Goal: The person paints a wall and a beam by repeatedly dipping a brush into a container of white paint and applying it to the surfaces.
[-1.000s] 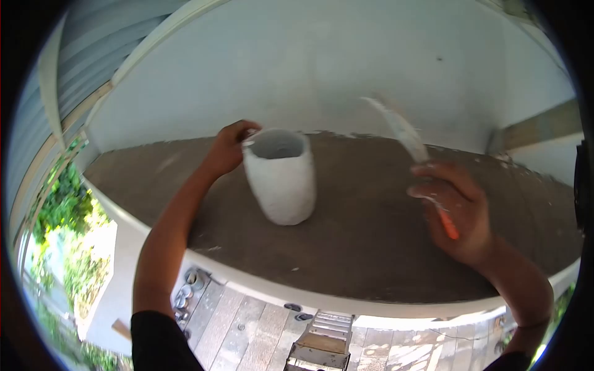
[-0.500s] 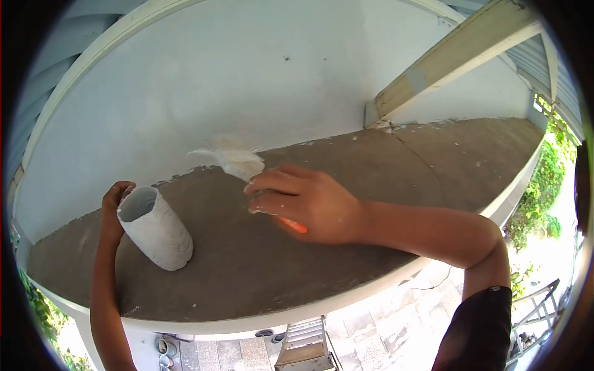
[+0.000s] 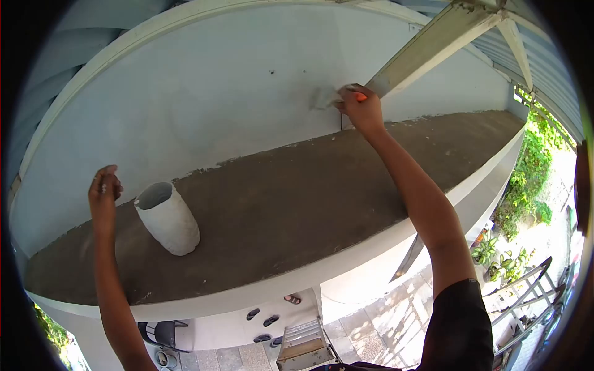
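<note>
A white, rough-coated cylindrical container (image 3: 168, 219) stands on the brown ledge (image 3: 278, 210), its open top showing a hollow inside. Just left of it, my left hand (image 3: 105, 185) is raised clear of the container, fingers curled; whether anything is between them is too small to tell. Near the wall, beside the foot of the slanted beam, my right hand (image 3: 361, 110) is closed around a brush with an orange part (image 3: 361, 97) showing. The brush's pale head (image 3: 323, 99) is motion-blurred, at or close to the white wall (image 3: 204, 93).
A slanted beam (image 3: 436, 46) comes down to the ledge at the right. Below the ledge's front edge are a ladder (image 3: 304, 346), sandals (image 3: 270, 320) and a dark chair (image 3: 162, 334). Metal frames (image 3: 526, 297) and plants (image 3: 532, 179) are at the right.
My right hand has moved up and right with the brush, from above the ledge to the wall by the beam. My left hand has come away from the container's rim.
</note>
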Demonstrator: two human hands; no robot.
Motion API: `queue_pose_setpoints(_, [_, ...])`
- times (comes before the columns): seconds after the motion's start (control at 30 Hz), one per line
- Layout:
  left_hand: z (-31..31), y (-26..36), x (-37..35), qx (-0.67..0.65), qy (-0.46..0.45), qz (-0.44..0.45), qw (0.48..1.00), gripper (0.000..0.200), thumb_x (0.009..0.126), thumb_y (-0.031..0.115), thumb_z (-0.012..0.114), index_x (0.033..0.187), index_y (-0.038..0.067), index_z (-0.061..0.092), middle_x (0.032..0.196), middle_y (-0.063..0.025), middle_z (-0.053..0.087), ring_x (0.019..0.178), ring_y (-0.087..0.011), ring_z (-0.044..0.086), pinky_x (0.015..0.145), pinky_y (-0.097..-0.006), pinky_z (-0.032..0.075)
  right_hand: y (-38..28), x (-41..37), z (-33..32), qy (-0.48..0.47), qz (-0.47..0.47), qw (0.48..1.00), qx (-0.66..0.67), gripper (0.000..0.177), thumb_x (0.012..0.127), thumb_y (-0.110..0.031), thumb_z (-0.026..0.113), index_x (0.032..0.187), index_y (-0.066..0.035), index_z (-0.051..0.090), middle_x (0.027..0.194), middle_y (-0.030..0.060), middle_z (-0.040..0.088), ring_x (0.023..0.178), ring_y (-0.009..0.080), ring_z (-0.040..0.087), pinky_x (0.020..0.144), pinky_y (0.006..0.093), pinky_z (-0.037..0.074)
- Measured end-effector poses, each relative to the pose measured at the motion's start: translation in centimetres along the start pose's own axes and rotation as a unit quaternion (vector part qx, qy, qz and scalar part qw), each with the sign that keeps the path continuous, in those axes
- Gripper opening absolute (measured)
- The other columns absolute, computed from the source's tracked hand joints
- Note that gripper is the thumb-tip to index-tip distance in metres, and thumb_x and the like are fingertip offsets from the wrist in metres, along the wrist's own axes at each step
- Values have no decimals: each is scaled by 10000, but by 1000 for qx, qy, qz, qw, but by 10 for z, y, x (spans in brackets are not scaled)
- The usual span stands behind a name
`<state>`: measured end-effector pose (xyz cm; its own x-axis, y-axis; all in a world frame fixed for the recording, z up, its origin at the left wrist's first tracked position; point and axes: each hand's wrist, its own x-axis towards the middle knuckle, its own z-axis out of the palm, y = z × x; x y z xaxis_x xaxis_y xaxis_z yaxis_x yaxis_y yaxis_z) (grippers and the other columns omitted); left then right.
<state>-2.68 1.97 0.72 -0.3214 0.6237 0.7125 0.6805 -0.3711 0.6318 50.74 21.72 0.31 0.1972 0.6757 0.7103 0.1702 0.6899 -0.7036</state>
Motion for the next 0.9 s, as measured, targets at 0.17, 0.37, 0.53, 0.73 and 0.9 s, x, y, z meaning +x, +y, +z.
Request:
queue_pose_setpoints(0.17, [-23, 22, -13, -187, 49, -71, 979, 361, 1019, 382, 579, 1209, 80, 634, 857, 16, 529, 764, -83, 513, 712, -238, 421, 23, 17, -6, 62, 188, 980, -3, 291, 893, -168, 633, 1047, 78, 611, 930, 154, 679, 760, 253, 743, 662, 323, 633])
queue_pose_setpoints(0.37, [-35, 34, -83, -10, 32, 96, 995, 328, 1044, 347, 556, 1168, 55, 641, 838, -9, 533, 774, -111, 512, 750, -270, 427, 52, 42, 38, 65, 235, 969, -25, 292, 883, -200, 626, 987, 68, 577, 907, 166, 665, 679, 268, 723, 584, 362, 641])
queue_pose_setpoints(0.53, [-40, 41, -143, -33, 85, 113, 989, 295, 1053, 285, 551, 1160, 23, 632, 828, -22, 522, 801, -124, 505, 774, -286, 425, 39, 72, 59, 110, 192, 973, -60, 280, 895, -202, 589, 963, 69, 566, 886, 168, 655, 663, 264, 708, 599, 371, 648])
queue_pose_setpoints(0.73, [-29, 18, -144, -42, 67, 103, 992, 294, 1058, 274, 548, 1170, 15, 626, 850, -30, 531, 832, -125, 507, 794, -286, 421, -18, 64, 35, 227, 77, 955, 176, 278, 896, -219, 567, 900, 58, 586, 802, 169, 654, 655, 280, 707, 646, 375, 637])
queue_pose_setpoints(0.9, [-12, 18, -146, -47, 52, 79, 994, 296, 1061, 283, 545, 1162, 17, 625, 875, -31, 545, 846, -125, 511, 802, -286, 421, 34, 56, 33, 120, 92, 949, -275, 319, 868, -303, 611, 797, 8, 616, 670, 156, 683, 656, 272, 718, 688, 402, 574])
